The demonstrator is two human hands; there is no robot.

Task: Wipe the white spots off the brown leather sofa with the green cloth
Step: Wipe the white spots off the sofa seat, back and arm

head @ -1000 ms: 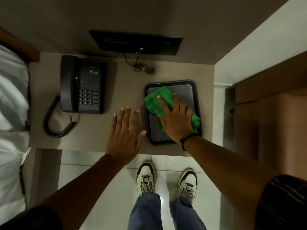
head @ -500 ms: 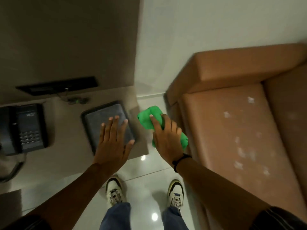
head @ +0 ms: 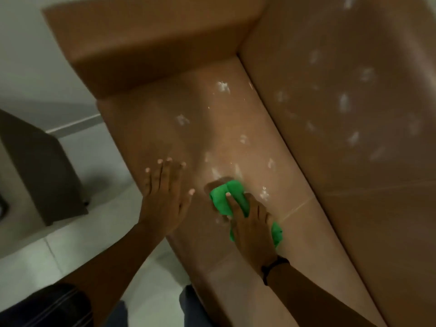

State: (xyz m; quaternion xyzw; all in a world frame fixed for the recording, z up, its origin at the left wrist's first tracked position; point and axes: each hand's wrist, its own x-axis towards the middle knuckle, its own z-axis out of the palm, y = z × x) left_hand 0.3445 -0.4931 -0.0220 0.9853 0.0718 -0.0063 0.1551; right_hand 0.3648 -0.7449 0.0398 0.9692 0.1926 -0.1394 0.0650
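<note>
The brown leather sofa (head: 151, 128) fills most of the view. Several white spots (head: 223, 86) dot its seat, and more white spots (head: 344, 102) mark the backrest on the right. My right hand (head: 252, 227) presses the bunched green cloth (head: 227, 197) flat onto the seat, just below a cluster of spots. My left hand (head: 165, 197) lies open, fingers spread, on the seat's front edge to the left of the cloth.
The sofa's armrest (head: 146, 43) runs across the top. A dark side table (head: 40, 171) stands at the left, with pale tiled floor (head: 89, 244) between it and the sofa. My trouser legs show at the bottom edge.
I have turned from the side table to the sofa. My right hand carried the green cloth from the air beside the armrest down onto the seat. My left hand left the tray and now rests on the sofa.
</note>
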